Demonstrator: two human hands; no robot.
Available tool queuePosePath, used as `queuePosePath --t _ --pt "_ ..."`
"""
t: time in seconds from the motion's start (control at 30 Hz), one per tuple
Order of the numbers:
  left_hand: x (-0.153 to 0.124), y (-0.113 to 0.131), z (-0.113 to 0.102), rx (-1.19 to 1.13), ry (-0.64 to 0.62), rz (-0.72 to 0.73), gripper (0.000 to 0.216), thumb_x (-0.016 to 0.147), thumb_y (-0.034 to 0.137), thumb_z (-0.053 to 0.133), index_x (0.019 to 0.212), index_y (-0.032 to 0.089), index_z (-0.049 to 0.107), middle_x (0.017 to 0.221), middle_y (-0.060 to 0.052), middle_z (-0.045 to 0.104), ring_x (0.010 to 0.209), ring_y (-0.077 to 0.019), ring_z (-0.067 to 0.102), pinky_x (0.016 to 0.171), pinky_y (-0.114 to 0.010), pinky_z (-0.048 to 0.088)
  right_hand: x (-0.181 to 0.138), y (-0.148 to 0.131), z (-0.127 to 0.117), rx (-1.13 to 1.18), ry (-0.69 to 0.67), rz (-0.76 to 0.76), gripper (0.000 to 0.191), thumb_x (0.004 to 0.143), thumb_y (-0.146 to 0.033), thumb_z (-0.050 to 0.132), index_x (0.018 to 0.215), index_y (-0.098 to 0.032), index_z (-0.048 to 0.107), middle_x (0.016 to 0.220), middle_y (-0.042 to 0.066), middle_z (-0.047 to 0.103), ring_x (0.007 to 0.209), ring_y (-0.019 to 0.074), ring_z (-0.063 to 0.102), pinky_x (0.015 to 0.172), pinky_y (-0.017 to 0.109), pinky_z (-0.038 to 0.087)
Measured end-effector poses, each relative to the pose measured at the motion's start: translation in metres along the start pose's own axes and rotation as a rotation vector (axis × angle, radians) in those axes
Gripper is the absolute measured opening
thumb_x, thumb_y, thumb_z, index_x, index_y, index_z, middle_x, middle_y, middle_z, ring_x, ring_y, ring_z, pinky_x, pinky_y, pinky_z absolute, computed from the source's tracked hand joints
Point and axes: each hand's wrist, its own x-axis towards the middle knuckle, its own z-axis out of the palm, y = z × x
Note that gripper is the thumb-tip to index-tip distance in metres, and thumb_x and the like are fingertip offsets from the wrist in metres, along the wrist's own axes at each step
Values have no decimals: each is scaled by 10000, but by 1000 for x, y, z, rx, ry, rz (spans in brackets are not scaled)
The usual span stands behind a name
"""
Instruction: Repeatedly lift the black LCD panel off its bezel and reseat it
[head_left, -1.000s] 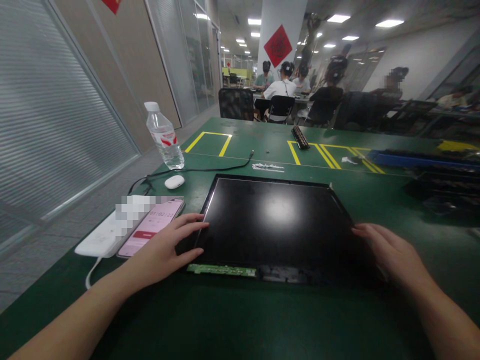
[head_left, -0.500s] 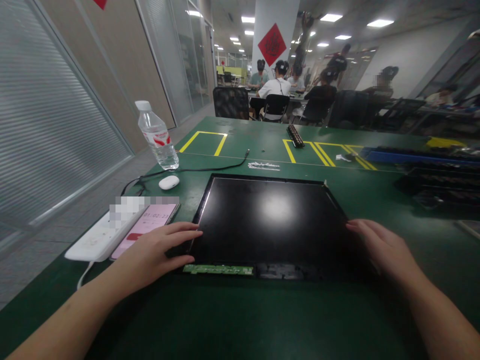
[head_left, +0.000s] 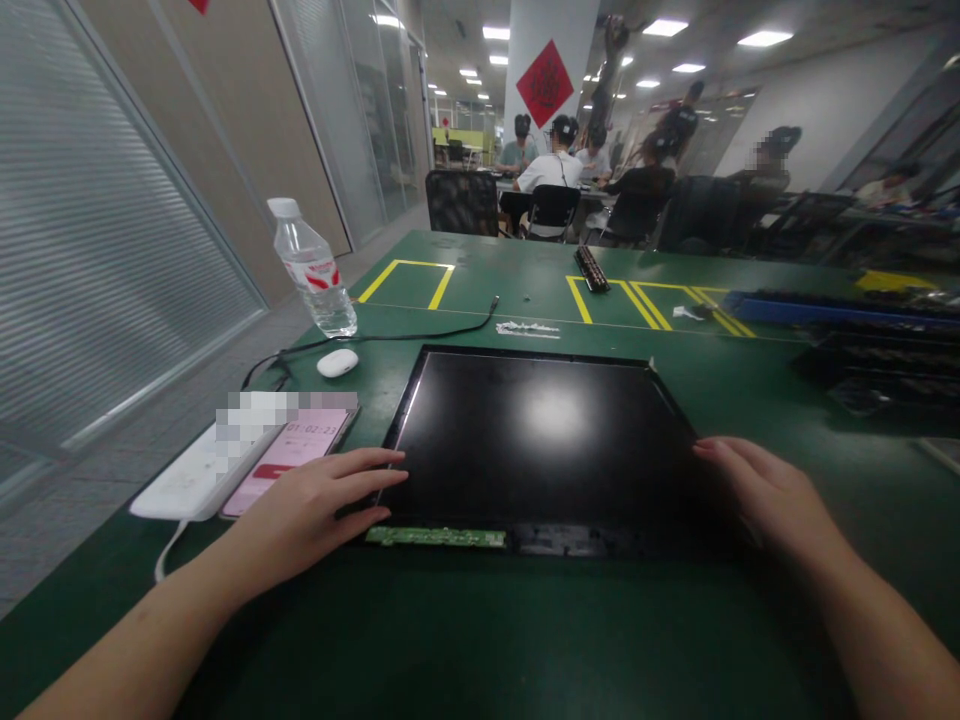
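Observation:
A black LCD screen panel (head_left: 540, 440) lies flat before me, with a glare spot on its glossy face. A narrow green circuit board (head_left: 436, 538) runs along the left part of its near edge. The fingers of my left hand (head_left: 330, 505) are spread and stretched out, their tips resting on the panel's left border. On the other side, my right hand (head_left: 772, 495) is open, its extended fingertips touching the right edge; its lower fingers and thumb are hard to see in shadow. Neither hand lifts the panel.
Left of the panel are a phone (head_left: 296, 450), a white power strip (head_left: 195, 470), a white oval case (head_left: 337, 363) and a water bottle (head_left: 315, 275). A black cable (head_left: 405, 338) crosses behind. Dark parts (head_left: 870, 365) and a blue tray (head_left: 840, 308) sit at right. Several people sit beyond the green table (head_left: 487, 640).
My left fingers have shifted very slightly at the panel's left border. The panel and my right hand stay in place; the view tilts a little.

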Motion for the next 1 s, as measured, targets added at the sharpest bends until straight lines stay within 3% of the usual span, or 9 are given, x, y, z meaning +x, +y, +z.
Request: queuePosePath --t 0.2,0.4,0.6,0.77,1.0 --pt "-1 2 -1 -8 -10 -6 404 1111 507 548 1379 319 784 1478 -106 771 1221 -327 804 975 -447 690 0 -3 -1 -38 -2 37 505 819 -684 560 981 -295 839 1132 109 846 1094 391 758 944 501 577" --pt "1 2 1 -27 -14 -40 439 1111 552 517 1384 341 789 1498 -97 759 1248 -339 790 1003 -468 682 0 -3 -2 -54 -5 19 492 821 -680 582 979 -291 838 1087 103 846 1045 371 765 881 464 588" --pt "6 7 -2 -72 -12 -261 622 1026 713 564 1397 266 788 1613 -166 651 1430 -437 668 1125 -600 610 -2 -5 -2 -70 -13 71 535 815 -707 579 1011 -287 847 1081 108 842 985 368 766 840 471 591" --pt "13 13 3 -55 14 -381 627 1042 592 493 1389 155 781 1635 -237 605 1499 -464 597 1231 -669 487 1 0 -1 -68 -6 19 506 820 -705 588 984 -301 845 1067 92 843 1020 370 768 866 470 599" --pt "18 19 8 -42 -37 -426 633 1007 448 447 1430 84 745 1648 -261 577 1499 -436 599 1261 -609 475 2 2 0 -75 10 -1 484 815 -683 595 976 -301 846 1070 91 845 1046 371 766 899 474 597"
